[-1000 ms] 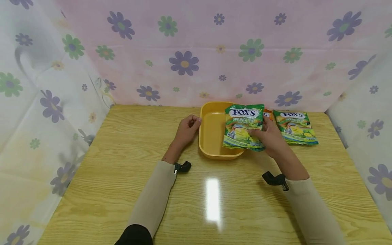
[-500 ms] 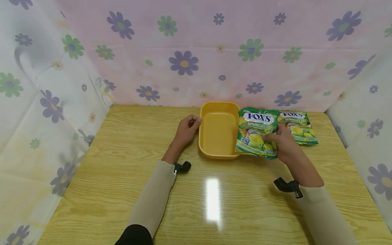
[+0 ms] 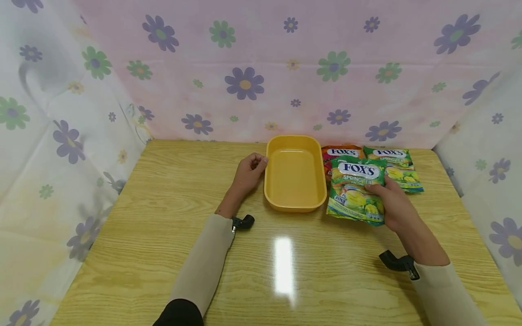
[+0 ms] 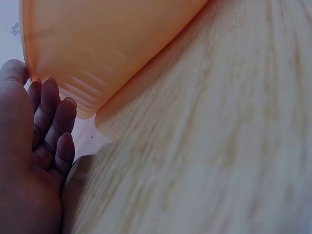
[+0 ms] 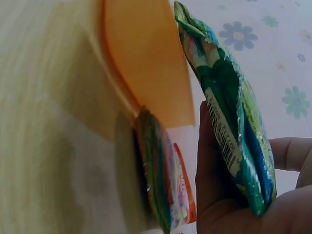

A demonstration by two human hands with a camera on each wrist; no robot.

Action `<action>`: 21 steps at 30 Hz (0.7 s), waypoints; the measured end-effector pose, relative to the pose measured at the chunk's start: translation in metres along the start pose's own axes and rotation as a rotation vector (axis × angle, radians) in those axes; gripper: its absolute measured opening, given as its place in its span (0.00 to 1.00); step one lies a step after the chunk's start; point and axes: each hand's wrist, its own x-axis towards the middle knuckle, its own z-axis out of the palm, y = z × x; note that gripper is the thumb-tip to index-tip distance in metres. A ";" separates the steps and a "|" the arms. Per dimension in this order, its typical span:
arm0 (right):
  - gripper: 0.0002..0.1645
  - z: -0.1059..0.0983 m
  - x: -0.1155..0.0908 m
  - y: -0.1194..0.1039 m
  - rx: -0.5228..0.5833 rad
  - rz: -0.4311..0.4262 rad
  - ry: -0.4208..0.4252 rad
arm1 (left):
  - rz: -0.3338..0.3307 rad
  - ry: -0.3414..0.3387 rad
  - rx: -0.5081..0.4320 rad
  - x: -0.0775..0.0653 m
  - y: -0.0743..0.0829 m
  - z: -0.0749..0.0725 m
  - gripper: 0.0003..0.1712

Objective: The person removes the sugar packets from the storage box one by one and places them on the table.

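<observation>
My right hand (image 3: pixel 399 206) grips a green candy bag (image 3: pixel 355 199) marked FOX'S Spring Tea by its right side, thumb on the front. In the right wrist view the back of this candy bag (image 5: pixel 224 112) rests against my fingers. Partly covered by it, a red-orange FOX'S candy bag (image 3: pixel 332 158) lies just right of the yellow plastic tray (image 3: pixel 295 209). Another green FOX'S bag (image 3: pixel 403 170) lies farther right, partly overlapped. My left hand (image 3: pixel 249 174) pinches the tray's left rim; in the left wrist view its fingers (image 4: pixel 63 117) are at the outer wall.
The wooden table (image 3: pixel 187 181) runs up to a floral curtain (image 3: pixel 285 68) at the back, with more flowered cloth (image 3: pixel 61 181) along the left and right sides. A light reflection shines on the tabletop near the middle.
My right hand has drawn the green candy bag from over the tray to the right and towards me, uncovering the tray and part of the red-orange bag. My left hand stays at the rim.
</observation>
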 end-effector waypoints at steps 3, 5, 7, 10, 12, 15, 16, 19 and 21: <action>0.53 -0.005 -0.003 0.005 -0.007 0.021 -0.006 | -0.003 0.000 -0.003 0.000 -0.001 0.001 0.16; 0.56 -0.008 -0.004 0.008 -0.016 0.028 -0.016 | -0.004 0.001 -0.002 0.000 -0.002 0.001 0.16; 0.57 -0.009 -0.005 0.011 -0.030 0.029 -0.022 | -0.004 0.001 -0.002 0.000 -0.002 0.001 0.17; 0.57 -0.012 -0.007 0.016 -0.060 0.028 -0.042 | -0.003 -0.003 0.001 0.000 -0.002 0.001 0.16; 0.56 -0.015 -0.009 0.019 -0.082 0.027 -0.064 | -0.002 -0.006 0.001 0.000 -0.002 0.001 0.16; 0.54 -0.017 -0.011 0.024 -0.097 0.028 -0.110 | -0.005 -0.008 0.001 -0.001 -0.001 0.001 0.16; 0.52 -0.018 -0.012 0.026 -0.098 0.026 -0.127 | -0.008 -0.008 0.000 -0.001 -0.001 0.001 0.16; 0.47 -0.019 -0.013 0.032 -0.103 0.019 -0.169 | -0.012 -0.007 0.001 -0.001 0.000 0.001 0.16; 0.45 -0.019 -0.013 0.036 -0.115 0.006 -0.194 | -0.015 -0.007 0.001 -0.001 0.000 0.000 0.16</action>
